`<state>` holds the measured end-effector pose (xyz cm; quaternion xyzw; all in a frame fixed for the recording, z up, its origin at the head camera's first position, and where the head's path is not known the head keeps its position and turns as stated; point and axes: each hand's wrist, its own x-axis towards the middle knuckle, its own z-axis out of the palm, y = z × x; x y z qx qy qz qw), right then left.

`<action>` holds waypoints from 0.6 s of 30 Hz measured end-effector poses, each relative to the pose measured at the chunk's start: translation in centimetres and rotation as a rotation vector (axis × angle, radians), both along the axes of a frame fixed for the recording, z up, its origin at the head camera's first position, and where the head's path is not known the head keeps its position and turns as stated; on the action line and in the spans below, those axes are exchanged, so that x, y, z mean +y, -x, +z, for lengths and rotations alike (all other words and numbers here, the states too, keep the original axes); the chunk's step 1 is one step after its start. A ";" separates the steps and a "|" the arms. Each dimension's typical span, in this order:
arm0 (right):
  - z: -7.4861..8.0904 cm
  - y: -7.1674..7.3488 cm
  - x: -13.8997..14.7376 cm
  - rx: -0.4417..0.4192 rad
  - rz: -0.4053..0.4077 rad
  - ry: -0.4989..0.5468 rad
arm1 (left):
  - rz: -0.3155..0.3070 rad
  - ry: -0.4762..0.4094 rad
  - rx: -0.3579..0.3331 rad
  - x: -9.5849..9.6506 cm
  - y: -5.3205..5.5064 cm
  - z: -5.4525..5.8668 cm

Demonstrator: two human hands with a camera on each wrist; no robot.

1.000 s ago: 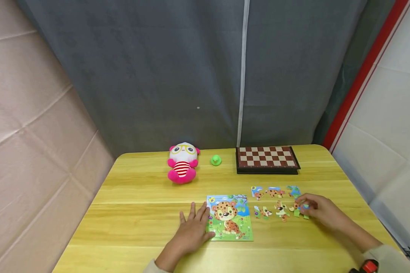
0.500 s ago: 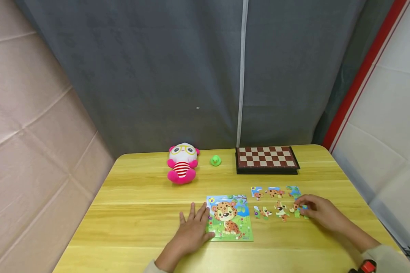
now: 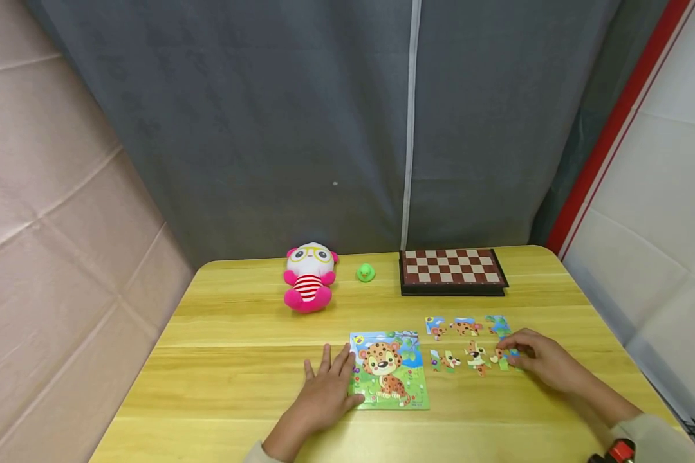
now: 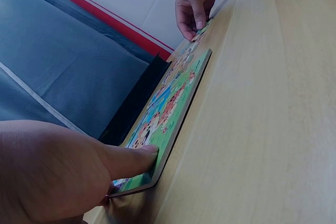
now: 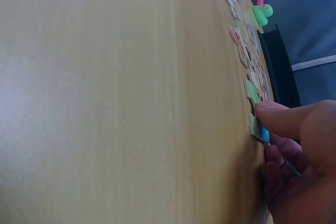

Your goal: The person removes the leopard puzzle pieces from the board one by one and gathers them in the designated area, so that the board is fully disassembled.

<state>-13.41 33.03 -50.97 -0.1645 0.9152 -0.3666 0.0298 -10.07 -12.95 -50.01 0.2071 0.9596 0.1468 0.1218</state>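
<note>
I see L hand (image 3: 324, 392), lower ctr of frame, fingers spread, touching left edge of leopard puzzle (image 3: 389, 366). R hand (image 3: 547, 363), lower rt, pinching puzzle pc (image 5: 254, 125) beside other loose pcs (image 3: 475, 355).

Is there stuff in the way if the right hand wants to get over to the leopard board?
Yes, a little: loose puzzle pieces lie flat between the right hand and the leopard board. They look low, so the hand could probably pass over them. The chessboard sits farther back, out of that straight path.
</note>
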 end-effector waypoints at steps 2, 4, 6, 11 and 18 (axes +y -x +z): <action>0.0 0.0 0.0 -0.012 0.001 0.004 | 0.000 0.001 0.001 0.0 0.0 -0.1; 0.0 0.0 0.1 -0.020 -0.001 0.006 | -0.001 0.001 0.001 0.0 0.0 -0.1; 0.0 -0.1 0.1 -0.027 -0.003 0.009 | -0.002 0.001 0.001 -0.1 0.1 -0.3; 0.1 -0.1 0.1 -0.037 -0.009 0.004 | -0.003 -0.001 0.005 -0.1 0.2 -0.4; 0.1 -0.2 0.0 -0.050 -0.016 0.005 | -0.001 0.007 0.008 -0.1 0.2 -0.5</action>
